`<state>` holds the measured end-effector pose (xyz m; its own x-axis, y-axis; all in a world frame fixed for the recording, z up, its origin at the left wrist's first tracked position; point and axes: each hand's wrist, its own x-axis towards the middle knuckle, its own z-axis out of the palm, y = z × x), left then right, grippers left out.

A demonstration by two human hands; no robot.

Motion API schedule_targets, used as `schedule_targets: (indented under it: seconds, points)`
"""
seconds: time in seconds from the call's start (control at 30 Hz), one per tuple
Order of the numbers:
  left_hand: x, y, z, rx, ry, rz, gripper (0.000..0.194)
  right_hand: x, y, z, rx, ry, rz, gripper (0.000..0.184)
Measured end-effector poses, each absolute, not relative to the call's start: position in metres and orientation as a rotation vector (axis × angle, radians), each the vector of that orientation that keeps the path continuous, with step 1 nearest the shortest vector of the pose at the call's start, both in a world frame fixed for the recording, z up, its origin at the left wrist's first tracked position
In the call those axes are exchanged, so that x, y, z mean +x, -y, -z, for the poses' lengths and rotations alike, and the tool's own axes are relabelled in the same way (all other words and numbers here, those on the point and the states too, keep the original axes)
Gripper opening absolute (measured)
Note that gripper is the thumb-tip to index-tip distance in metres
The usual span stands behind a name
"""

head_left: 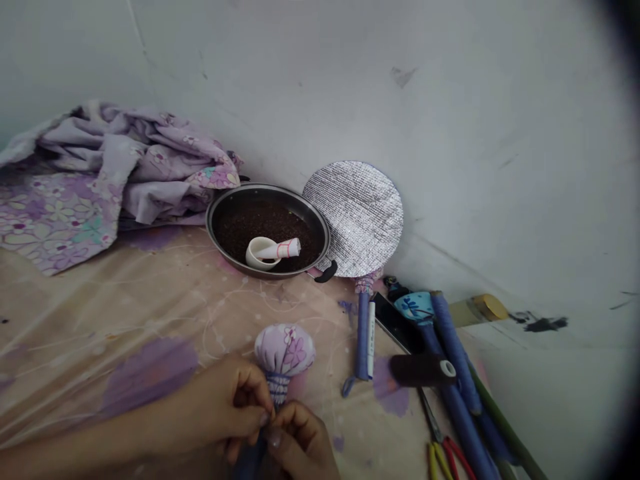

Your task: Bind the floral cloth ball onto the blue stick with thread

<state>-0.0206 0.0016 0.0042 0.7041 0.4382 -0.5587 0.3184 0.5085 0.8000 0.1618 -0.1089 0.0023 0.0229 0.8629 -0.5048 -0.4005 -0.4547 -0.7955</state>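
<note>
A small stuffed ball of purple floral cloth (285, 348) lies on the table, its neck bound with blue thread. My left hand (227, 403) pinches the bound neck from the left, fingers closed on it. My right hand (299, 443) meets it from below, fingertips pinched at the same spot on the cloth tail. What the blue tail below my fingers joins to is hidden by my hands.
A dark pan (268, 230) of brown grains holds a white cup and rolled paper. Beside it leans a silver foil disc (356, 217). Floral fabric (115, 173) is piled at back left. Blue wrapped sticks (453, 373), a brown thread spool (423, 370) and scissors (440, 447) lie right.
</note>
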Motion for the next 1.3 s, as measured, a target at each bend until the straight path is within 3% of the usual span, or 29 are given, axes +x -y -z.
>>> schedule_targets:
  seconds: [0.23, 0.53, 0.83, 1.2, 1.3]
  points:
    - [-0.021, -0.007, -0.013, 1.043, -0.774, -0.072, 0.033, 0.167, 0.109, -0.007, -1.335, 0.560, -1.657, 0.076]
    - [-0.024, -0.016, -0.012, 1.025, -0.695, -0.032, 0.024, 0.171, 0.109, -0.009, -1.305, 0.458, -1.579, 0.073]
    - [-0.026, -0.029, -0.030, 0.973, -0.677, -0.025, 0.032, 0.165, 0.110, -0.011, -0.902, 0.318, -1.538, 0.051]
    - [-0.021, -0.026, -0.049, 0.674, -0.745, -0.130, 0.028, 0.179, 0.104, -0.010, -0.969, 0.364, -1.750, 0.069]
    - [-0.020, -0.026, -0.055, 0.648, -0.767, -0.131, 0.025, 0.179, 0.105, -0.008, -1.039, 0.422, -1.718, 0.065]
